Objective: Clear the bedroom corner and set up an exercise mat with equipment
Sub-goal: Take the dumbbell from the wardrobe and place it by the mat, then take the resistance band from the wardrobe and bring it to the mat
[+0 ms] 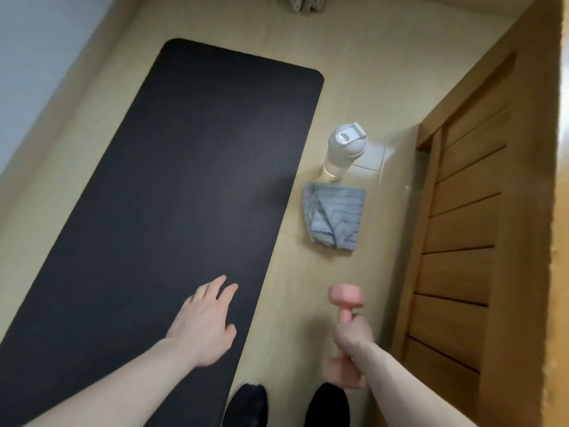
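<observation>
One black mat (172, 192) flat on beige tile floor (369, 72); right hand (354, 337) grips pink dumbbell (346, 306); left hand (203, 322) spread, empty.

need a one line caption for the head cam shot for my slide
Right hand grips a pink dumbbell beside the unrolled black mat, left hand open above it.

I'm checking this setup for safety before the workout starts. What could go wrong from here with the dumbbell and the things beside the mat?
The right hand grips the pink dumbbell above bare floor tile, close to the feet; a slip could hit toes or chip tile. The water bottle stands upright by the folded towel, so setting the dumbbell down carelessly might topple it. The left hand hovers open over the mat.
</observation>
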`<state>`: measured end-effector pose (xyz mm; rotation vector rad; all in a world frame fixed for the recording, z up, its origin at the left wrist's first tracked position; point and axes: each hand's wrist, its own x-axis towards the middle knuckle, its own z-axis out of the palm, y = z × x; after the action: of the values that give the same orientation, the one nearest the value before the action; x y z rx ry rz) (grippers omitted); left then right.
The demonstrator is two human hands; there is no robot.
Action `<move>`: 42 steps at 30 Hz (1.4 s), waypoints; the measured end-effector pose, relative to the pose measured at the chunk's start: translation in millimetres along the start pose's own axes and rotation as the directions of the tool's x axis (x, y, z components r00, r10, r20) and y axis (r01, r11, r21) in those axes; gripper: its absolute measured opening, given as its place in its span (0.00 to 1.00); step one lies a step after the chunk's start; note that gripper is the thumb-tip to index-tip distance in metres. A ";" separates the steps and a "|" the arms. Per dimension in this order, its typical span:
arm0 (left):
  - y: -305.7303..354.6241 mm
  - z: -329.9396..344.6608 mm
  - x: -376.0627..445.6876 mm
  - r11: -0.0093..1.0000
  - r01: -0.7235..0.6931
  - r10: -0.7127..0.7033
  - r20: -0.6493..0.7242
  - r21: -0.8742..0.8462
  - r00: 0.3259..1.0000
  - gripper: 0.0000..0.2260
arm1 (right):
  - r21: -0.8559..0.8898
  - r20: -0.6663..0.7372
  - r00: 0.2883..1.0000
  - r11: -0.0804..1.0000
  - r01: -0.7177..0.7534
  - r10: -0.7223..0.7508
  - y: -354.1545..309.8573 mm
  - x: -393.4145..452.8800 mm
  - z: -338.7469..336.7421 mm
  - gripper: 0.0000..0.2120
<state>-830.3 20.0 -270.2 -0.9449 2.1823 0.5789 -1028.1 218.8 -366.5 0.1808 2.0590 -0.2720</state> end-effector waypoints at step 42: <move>107.8 -197.9 -264.6 0.993 -0.077 0.076 -0.013 -0.094 0.997 0.28 | -0.004 -0.018 0.918 0.918 0.397 -0.397 -8.4 -402.5 -198.4 0.23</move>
<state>-859.5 87.1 69.5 -0.9179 2.2241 0.7213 -1004.0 258.1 80.0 -0.2426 2.1014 -0.5205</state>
